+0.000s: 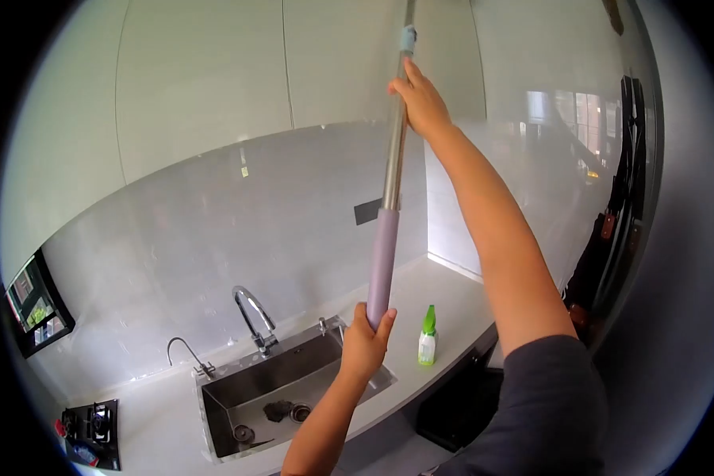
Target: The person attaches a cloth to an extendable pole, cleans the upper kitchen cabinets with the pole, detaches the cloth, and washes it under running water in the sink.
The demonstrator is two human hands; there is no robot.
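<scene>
Within the left hand (362, 349), a lilac-handled pole (384, 258)

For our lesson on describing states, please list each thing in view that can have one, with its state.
Telescopic pole: raised, slanting, held
Left hand: closed around lilac grip
Right hand: holding metal shaft
Upper cabinet doors: shut
Spray bottle: upright
Large faucet: no water visible
Small faucet: no water visible
Sink: dark item inside
Gas hob: no flame visible
Window: open or shut unclear
</scene>
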